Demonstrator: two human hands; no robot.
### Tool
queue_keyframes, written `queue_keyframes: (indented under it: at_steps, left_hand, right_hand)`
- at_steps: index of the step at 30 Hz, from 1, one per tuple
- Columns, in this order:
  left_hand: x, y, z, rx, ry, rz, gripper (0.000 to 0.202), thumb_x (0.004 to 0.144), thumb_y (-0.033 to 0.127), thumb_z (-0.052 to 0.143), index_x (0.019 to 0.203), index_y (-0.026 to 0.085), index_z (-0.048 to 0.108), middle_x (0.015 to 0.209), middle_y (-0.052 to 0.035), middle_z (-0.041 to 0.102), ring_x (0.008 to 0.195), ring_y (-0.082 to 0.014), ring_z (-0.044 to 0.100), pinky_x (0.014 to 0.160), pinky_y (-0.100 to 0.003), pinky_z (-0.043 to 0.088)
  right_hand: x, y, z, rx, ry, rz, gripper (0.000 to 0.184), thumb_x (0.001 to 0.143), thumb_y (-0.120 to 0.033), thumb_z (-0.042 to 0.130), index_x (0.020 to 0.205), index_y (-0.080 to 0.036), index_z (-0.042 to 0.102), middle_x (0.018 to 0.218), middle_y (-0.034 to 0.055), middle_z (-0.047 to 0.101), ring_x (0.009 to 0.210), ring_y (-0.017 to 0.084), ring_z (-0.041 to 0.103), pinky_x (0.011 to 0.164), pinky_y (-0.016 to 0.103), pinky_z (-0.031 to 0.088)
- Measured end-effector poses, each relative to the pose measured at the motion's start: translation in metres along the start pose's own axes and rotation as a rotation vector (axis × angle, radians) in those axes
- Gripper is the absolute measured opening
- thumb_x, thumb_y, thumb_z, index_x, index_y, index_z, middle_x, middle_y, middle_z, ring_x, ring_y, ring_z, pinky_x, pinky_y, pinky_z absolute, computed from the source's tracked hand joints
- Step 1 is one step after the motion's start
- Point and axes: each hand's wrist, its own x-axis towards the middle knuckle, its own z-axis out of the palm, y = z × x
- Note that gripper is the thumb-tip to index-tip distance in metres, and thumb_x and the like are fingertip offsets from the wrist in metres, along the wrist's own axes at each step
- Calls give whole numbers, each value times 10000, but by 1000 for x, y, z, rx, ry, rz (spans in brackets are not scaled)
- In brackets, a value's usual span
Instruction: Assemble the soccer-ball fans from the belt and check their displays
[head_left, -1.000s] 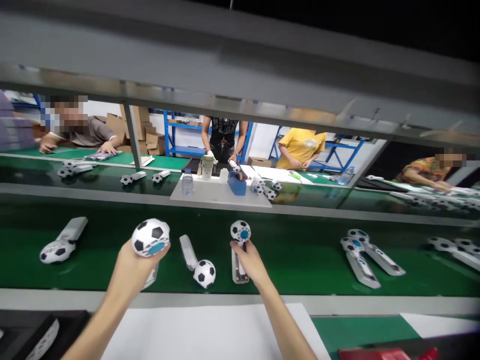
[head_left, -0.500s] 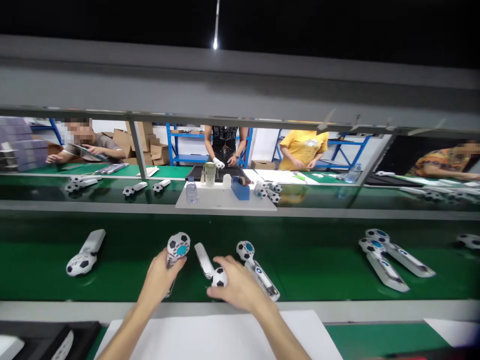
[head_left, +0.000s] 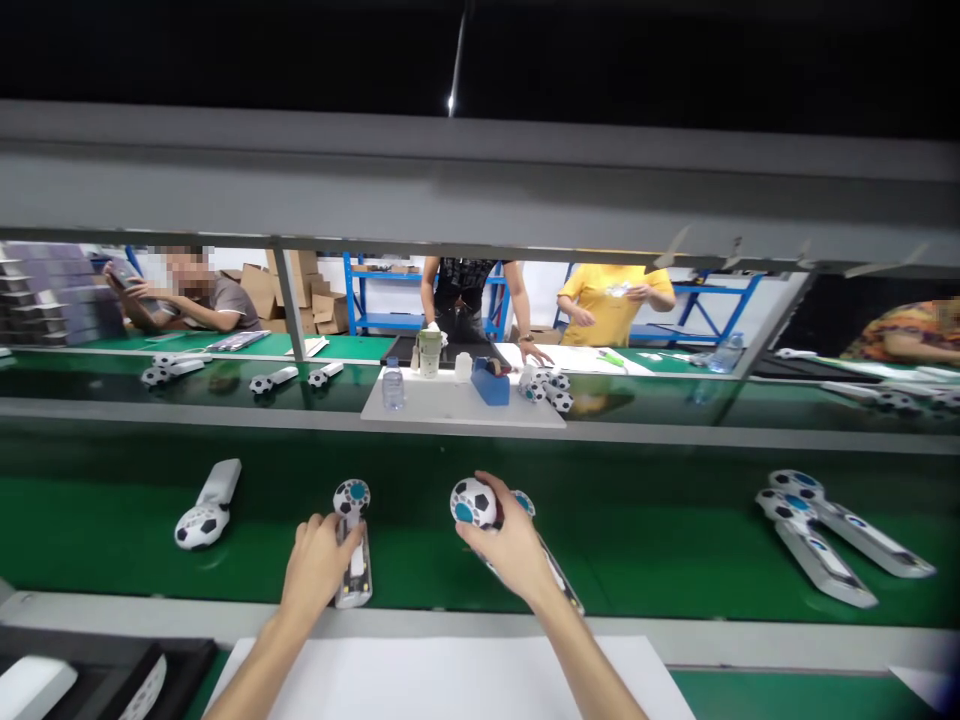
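My left hand (head_left: 321,562) is closed around the neck of a white device with a soccer-ball head (head_left: 351,498). Its handle, with parts exposed along the face, points toward me at the near side of the green belt. In my right hand (head_left: 517,545), fingers curl round a second device's soccer-ball head (head_left: 472,502), teal disc facing me; the hand hides most of the rest. Behind that hand, a third such device (head_left: 564,580) shows part of its teal-marked head and its handle. A fourth soccer-ball device (head_left: 202,525) lies on the belt further left.
Two overlapping soccer-ball devices (head_left: 817,545) lie on the belt at right. White paper (head_left: 442,680) and a black tray (head_left: 97,660) are in front of me. Across stand a water bottle (head_left: 393,385), a blue holder (head_left: 490,383) and several co-workers. A grey beam (head_left: 480,195) crosses overhead.
My left hand has brought its device down, handle toward me. My right hand has picked up the device it was reaching around and turned its teal disc into view. The view shifted slightly.
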Motion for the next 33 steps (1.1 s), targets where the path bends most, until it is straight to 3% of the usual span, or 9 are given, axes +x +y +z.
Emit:
queue_keyframes:
  at_steps: [6, 10, 14, 19, 22, 27, 30, 33]
  left_hand:
    - [-6, 9, -10, 86, -31, -12, 525, 892, 561, 375, 1070, 173, 680, 998, -154, 606, 1024, -351, 525, 853, -418, 418]
    - [-9, 16, -15, 107, -64, -15, 486, 900, 557, 386, 941, 172, 678, 998, -159, 624, 1020, -344, 538, 838, -412, 416]
    - [-10, 20, -12, 82, -96, -8, 401, 912, 497, 407, 932, 189, 663, 993, -134, 651, 987, -305, 570, 811, -368, 425]
    - [-9, 20, -13, 86, -15, -30, 405, 937, 472, 376, 887, 205, 676, 958, -115, 641, 962, -286, 574, 787, -350, 424]
    - [-5, 14, -26, 146, 142, -74, 337, 933, 397, 398, 990, 202, 668, 1085, -129, 592, 1049, -308, 522, 847, -396, 398]
    - [2, -5, -44, 247, 328, -182, 331, 881, 278, 467, 1157, 180, 621, 1271, -176, 491, 1209, -368, 414, 939, -488, 349]
    - [4, -14, -45, 287, 378, -231, 402, 867, 250, 476, 1243, 162, 587, 1381, -199, 413, 1333, -419, 276, 1010, -553, 282]
    - [7, -24, -43, 298, 371, -280, 462, 869, 258, 472, 1309, 144, 551, 1428, -215, 371, 1336, -463, 262, 1002, -583, 286]
  right_hand:
    - [6, 43, 21, -178, -59, 62, 413, 886, -399, 543, 1244, -196, 578, 1075, 84, 709, 983, 269, 668, 831, 355, 495]
    - [3, 53, 21, -357, -138, 14, 406, 892, -388, 560, 1245, -192, 600, 1186, 121, 675, 1085, 322, 628, 888, 395, 456]
    - [5, 58, 24, -510, -161, -16, 398, 802, -314, 672, 1179, -190, 634, 1129, 134, 672, 1065, 359, 617, 835, 402, 469]
    - [4, 65, 23, -557, -139, -62, 378, 850, -246, 556, 1212, -159, 619, 1056, 159, 666, 981, 385, 628, 780, 434, 460]
    - [6, 64, 16, -470, -109, -38, 437, 879, -322, 493, 1284, -183, 580, 1074, 158, 656, 960, 395, 635, 781, 459, 457]
    - [13, 49, 8, -144, -52, 97, 521, 861, -538, 509, 1295, -251, 544, 1276, 110, 624, 1138, 380, 583, 884, 450, 456]
    - [12, 34, 5, 126, -72, 223, 555, 828, -629, 539, 1181, -204, 582, 999, 110, 720, 923, 338, 681, 760, 408, 515]
    - [6, 20, 3, 377, -98, 336, 508, 818, -642, 576, 1048, -190, 598, 804, 71, 709, 700, 269, 695, 585, 337, 516]
